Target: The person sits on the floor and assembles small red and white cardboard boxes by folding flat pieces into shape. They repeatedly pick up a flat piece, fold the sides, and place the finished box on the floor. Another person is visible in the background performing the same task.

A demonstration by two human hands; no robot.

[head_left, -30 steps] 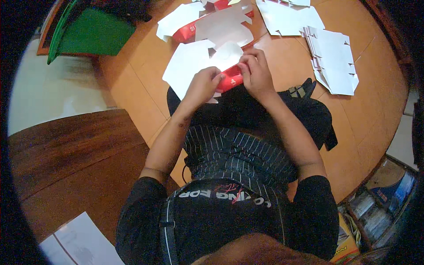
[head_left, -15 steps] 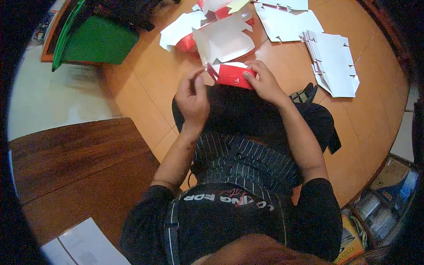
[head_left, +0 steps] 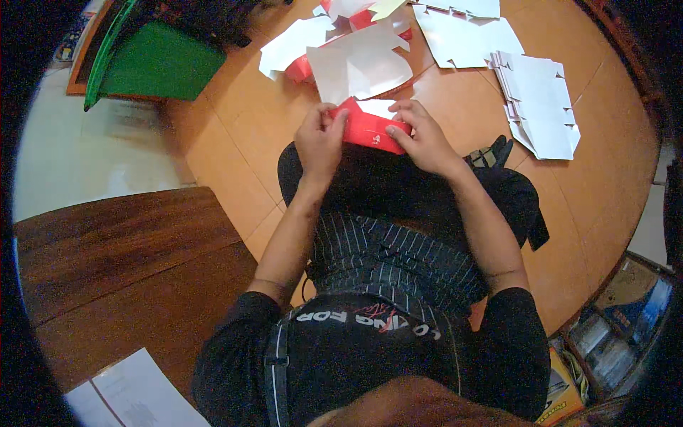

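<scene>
Above my lap I hold a partly folded red cardboard box (head_left: 371, 134), white on its inner face. My left hand (head_left: 320, 139) is closed on the box's left end, thumb in front, where a red flap stands up. At the right end my right hand (head_left: 421, 135) grips the front wall, with its thumb on the red side and fingers behind over the white inside. Just beyond the box lies a large folded sheet of white card (head_left: 359, 64). The box's underside is hidden.
More red and white card pieces (head_left: 299, 46) lie on the orange tiled floor (head_left: 594, 206) ahead. Flat white box blanks (head_left: 469, 35) and a stack of them (head_left: 541, 107) are at the far right. A brown wooden surface (head_left: 135, 256) and a green panel (head_left: 163, 64) stand left.
My left hand has moved right and closed on the left end of the box, pressing its flap. The box has tilted slightly, its right end lower.
</scene>
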